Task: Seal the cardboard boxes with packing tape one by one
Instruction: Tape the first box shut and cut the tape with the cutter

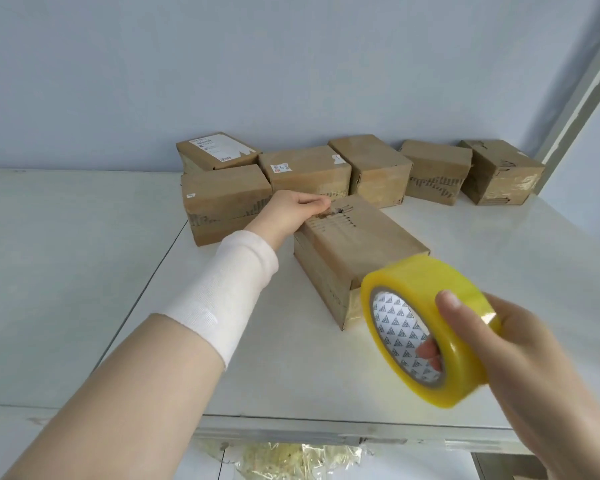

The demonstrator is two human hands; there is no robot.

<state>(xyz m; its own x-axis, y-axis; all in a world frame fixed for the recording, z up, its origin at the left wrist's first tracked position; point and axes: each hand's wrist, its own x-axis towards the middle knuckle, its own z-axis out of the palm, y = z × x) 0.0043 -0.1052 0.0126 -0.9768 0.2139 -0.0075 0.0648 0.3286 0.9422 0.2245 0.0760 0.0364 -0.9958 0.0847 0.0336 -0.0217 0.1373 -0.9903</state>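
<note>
A brown cardboard box [357,247] lies on the white table [84,271], closest to me, its long side running away from me. My left hand [291,211] grips the box's far left corner, fingers curled over the top edge. My right hand [506,344] holds a roll of yellow packing tape [426,327] just in front of the box's near end, thumb on the outer face and a finger inside the core. Whether a strip runs from the roll to the box is unclear.
Several more brown boxes stand in a row along the back wall, among them one [222,202] just left of my left hand and one [499,171] at the far right. Crumpled plastic [291,459] shows below the table's front edge.
</note>
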